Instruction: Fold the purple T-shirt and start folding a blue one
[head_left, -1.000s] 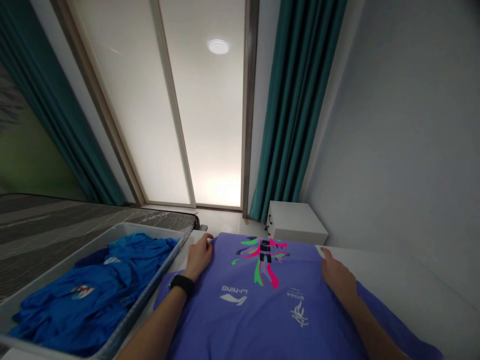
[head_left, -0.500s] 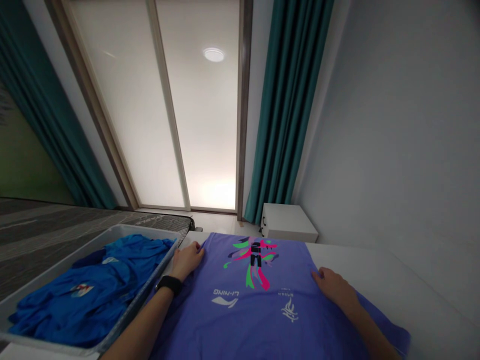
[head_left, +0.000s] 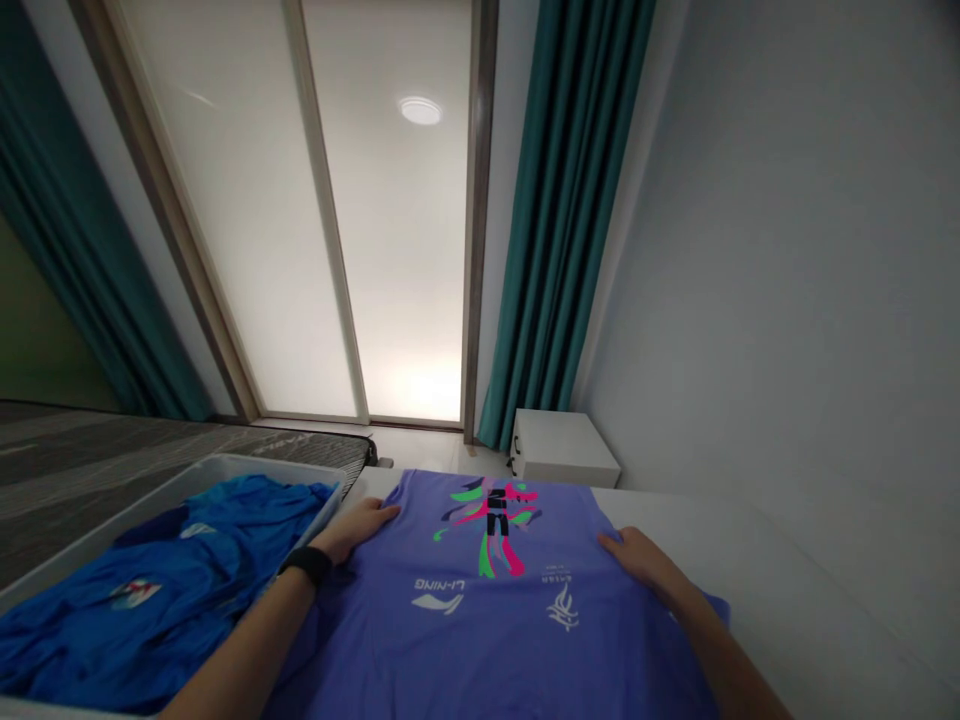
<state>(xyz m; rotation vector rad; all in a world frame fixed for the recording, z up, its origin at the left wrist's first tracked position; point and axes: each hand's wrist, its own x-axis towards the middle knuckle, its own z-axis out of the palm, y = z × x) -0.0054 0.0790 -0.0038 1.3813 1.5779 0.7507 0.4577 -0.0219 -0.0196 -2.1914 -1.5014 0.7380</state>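
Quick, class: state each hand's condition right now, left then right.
Left hand: open, flat on the purple T-shirt, left edge.
Right hand: open, flat on its right edge.

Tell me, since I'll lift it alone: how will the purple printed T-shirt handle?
Probably floppy: the purple printed T-shirt lies thin and flat on the smooth white table. Likely light. Pushed, it may slide or wrinkle on that top.

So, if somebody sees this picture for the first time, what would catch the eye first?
Most likely the purple T-shirt, spread flat on the white surface in front, with its pink and green print. The left hand and the right hand rest on its two side edges. Next come the glowing frosted panels behind, between teal curtains, and the grey bin of blue clothes at the left.
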